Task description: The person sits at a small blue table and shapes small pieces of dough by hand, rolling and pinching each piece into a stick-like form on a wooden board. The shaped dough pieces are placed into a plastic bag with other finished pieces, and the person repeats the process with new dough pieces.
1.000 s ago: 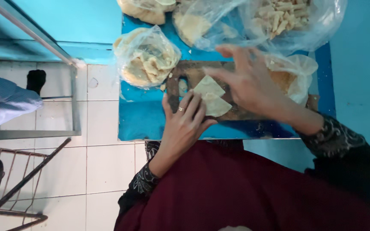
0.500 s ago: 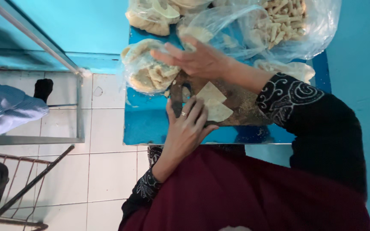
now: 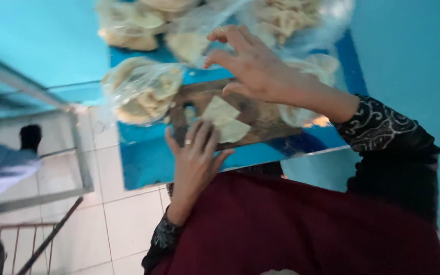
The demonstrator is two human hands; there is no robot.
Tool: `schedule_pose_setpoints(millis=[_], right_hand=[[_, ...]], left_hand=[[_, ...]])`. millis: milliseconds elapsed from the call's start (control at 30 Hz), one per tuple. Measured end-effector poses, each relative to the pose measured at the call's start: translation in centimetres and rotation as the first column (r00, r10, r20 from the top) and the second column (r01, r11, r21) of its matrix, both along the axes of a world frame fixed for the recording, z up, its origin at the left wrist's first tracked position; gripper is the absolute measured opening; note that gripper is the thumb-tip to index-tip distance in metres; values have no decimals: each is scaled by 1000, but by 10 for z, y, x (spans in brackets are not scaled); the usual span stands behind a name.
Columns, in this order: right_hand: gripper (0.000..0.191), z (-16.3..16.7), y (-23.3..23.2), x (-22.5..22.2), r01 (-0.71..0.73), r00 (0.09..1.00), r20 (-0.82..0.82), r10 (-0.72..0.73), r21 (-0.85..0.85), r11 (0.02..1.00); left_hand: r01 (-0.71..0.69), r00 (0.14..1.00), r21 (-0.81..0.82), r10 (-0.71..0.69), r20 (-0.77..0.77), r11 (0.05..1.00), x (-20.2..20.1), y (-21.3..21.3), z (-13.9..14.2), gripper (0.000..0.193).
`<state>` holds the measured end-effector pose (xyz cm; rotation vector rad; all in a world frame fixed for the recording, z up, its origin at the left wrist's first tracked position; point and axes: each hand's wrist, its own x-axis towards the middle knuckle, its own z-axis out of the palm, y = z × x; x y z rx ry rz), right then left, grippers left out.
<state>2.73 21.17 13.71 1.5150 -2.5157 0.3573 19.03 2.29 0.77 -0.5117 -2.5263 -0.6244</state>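
My left hand (image 3: 196,155) rests flat on the near edge of a brown wooden board (image 3: 260,114), fingertips touching a pale folded dough sheet (image 3: 223,119) that lies on it. A ring shows on one finger. My right hand (image 3: 253,66) hovers above the board's far side with fingers spread and nothing in them, close to a clear plastic bag of pale pieces (image 3: 143,91). The board lies on a blue table (image 3: 148,163). My dark red clothing fills the lower part of the view.
Several more clear bags of pale dough pieces (image 3: 286,18) crowd the far side of the table. White floor tiles (image 3: 123,224) and a metal railing (image 3: 82,153) lie to the left. A person's blue sleeve (image 3: 1,165) shows at far left.
My right hand swung left toward the bags, then drew back a little and lifted with fingers spread. The left hand stayed on the board. The view tilted and moved closer.
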Motion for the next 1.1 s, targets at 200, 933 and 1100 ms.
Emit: schedule_pose_setpoints(millis=[200, 933, 1100], right_hand=[[40, 44, 109, 54, 349, 831, 495, -252, -113, 930], [84, -24, 220, 45, 477, 878, -64, -475, 209, 854], [79, -22, 205, 46, 423, 905, -12, -426, 150, 894]], left_hand=[[41, 998, 52, -43, 35, 998, 1, 15, 3, 60], [-61, 967, -66, 76, 244, 996, -149, -64, 62, 26], [-249, 826, 47, 187, 532, 967, -186, -103, 67, 34]])
